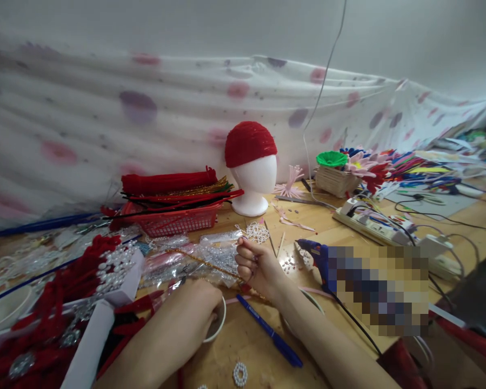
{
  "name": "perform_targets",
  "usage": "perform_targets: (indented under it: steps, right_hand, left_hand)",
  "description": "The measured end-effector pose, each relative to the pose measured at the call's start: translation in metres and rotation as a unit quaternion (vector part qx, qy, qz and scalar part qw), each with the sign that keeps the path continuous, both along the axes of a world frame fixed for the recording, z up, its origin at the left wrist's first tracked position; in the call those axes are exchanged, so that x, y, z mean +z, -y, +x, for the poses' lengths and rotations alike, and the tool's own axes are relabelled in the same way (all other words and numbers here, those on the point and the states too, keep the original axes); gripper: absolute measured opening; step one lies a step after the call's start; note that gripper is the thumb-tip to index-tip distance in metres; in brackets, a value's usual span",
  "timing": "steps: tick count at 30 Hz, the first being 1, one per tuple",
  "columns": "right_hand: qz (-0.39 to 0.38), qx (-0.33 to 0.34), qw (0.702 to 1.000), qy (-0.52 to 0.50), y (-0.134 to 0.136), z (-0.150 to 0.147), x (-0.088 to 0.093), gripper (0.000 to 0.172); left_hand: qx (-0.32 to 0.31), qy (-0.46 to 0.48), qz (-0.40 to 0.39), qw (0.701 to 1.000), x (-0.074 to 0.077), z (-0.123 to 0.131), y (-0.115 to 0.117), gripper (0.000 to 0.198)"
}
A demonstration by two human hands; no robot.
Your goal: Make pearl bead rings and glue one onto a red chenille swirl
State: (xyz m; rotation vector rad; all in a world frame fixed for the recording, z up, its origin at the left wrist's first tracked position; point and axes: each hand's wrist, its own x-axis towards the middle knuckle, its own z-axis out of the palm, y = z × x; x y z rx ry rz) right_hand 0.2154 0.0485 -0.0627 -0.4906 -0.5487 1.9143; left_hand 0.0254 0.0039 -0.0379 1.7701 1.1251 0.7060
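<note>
My right hand (261, 266) is curled closed, its fingers bent into the palm. A thin gold tinsel pipe cleaner (202, 261) runs slantwise through its grip, with ends out on both sides. My left hand (202, 302) dips into a small white cup (223, 324); its fingers are mostly hidden, and the cup's contents cannot be made out. A blue marker pen (267, 328) lies between my forearms. Nearer me sits a small ring of white pearl beads (240, 374). A second round rim (313, 300) shows partly behind my right forearm.
A white foam head (254, 181) wears a red cap-like cover (251, 143). Beside it is a red basket (178, 219) of pipe cleaners. A blue glue gun (318, 259) with a cord and a power strip (372, 229) are right; boxes of pearls (115, 267) and red pieces are left.
</note>
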Motion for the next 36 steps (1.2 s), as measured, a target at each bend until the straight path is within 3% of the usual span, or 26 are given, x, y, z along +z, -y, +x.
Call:
perform_targets:
  steps: [2, 4, 5, 8, 11, 17, 21, 25, 30, 36]
  right_hand:
    - [0.008, 0.001, 1.0, 0.013, 0.002, -0.001, 0.002, 0.024]
    - [0.02, -0.001, 0.999, 0.03, 0.005, -0.004, 0.004, 0.024]
    - [0.028, -0.003, 0.999, 0.039, 0.006, -0.005, 0.006, 0.025]
    - [0.052, -0.011, 0.996, 0.066, 0.011, -0.009, 0.009, 0.026]
    - [0.074, -0.013, 0.994, 0.083, 0.016, -0.012, 0.01, 0.028]
    - [0.127, -0.004, 0.986, 0.111, 0.023, -0.015, 0.011, 0.03]
    - [0.169, -0.031, 0.972, 0.158, 0.024, -0.017, 0.01, 0.033]
    - [0.215, -0.083, 0.942, 0.242, 0.025, -0.018, 0.008, 0.034]
    - [0.254, -0.103, 0.91, 0.311, 0.029, -0.018, 0.007, 0.034]
    - [0.272, -0.114, 0.896, 0.332, 0.03, -0.019, 0.009, 0.033]
  left_hand:
    - [-0.025, -0.066, 0.017, 0.997, 0.013, -0.001, 0.001, 0.019]
    - [-0.052, -0.157, 0.066, 0.984, 0.027, -0.002, -0.001, 0.02]
    - [-0.052, -0.159, 0.078, 0.983, 0.033, -0.002, -0.004, 0.018]
    - [0.039, -0.053, 0.098, 0.993, 0.039, 0.001, -0.014, 0.011]
    - [0.136, 0.113, 0.042, 0.983, 0.031, 0.006, -0.022, 0.007]
    - [0.196, 0.36, -0.156, 0.899, 0.016, 0.014, -0.034, 0.017]
    - [0.201, 0.402, -0.196, 0.871, 0.016, 0.015, -0.038, 0.016]
    - [0.2, 0.419, -0.242, 0.852, 0.014, 0.014, -0.039, 0.011]
    - [0.19, 0.443, -0.298, 0.824, 0.013, 0.014, -0.036, 0.014]
    - [0.181, 0.449, -0.312, 0.817, 0.017, 0.016, -0.034, 0.015]
